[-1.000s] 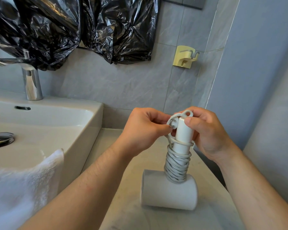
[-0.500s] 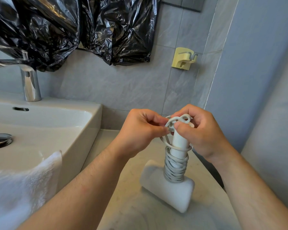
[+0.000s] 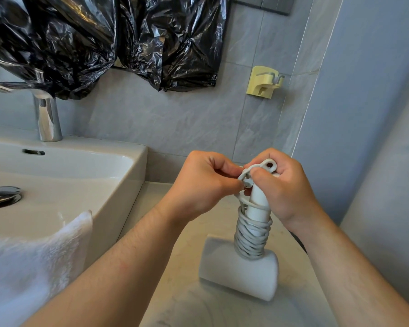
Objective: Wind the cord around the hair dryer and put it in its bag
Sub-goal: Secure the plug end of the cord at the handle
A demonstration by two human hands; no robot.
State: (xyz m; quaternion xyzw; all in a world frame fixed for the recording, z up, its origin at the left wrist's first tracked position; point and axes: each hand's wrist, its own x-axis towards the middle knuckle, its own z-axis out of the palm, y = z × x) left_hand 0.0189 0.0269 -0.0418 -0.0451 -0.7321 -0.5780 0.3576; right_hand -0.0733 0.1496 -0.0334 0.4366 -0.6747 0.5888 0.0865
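A white hair dryer [image 3: 239, 273] stands head-down on the marble counter [image 3: 175, 303], handle pointing up. Its grey-white cord [image 3: 252, 237] is wound in several turns around the lower handle. My right hand [image 3: 283, 187] grips the top of the handle, thumb pressed against a cord loop. My left hand [image 3: 203, 185] pinches the cord's end at the handle top, where the hanging loop [image 3: 269, 164] sticks out. No bag for the dryer shows in view.
A white basin [image 3: 80, 175] with a chrome tap [image 3: 45, 114] sits to the left, a white towel [image 3: 28, 267] draped over its front. Black plastic sheets [image 3: 104, 38] hang on the tiled wall. A yellow wall hook [image 3: 265, 82] is behind. A wall closes the right side.
The dryer's head has swivelled on the counter while both hands kept hold at the handle top. My fingers have pushed the cord end closer in against the handle.
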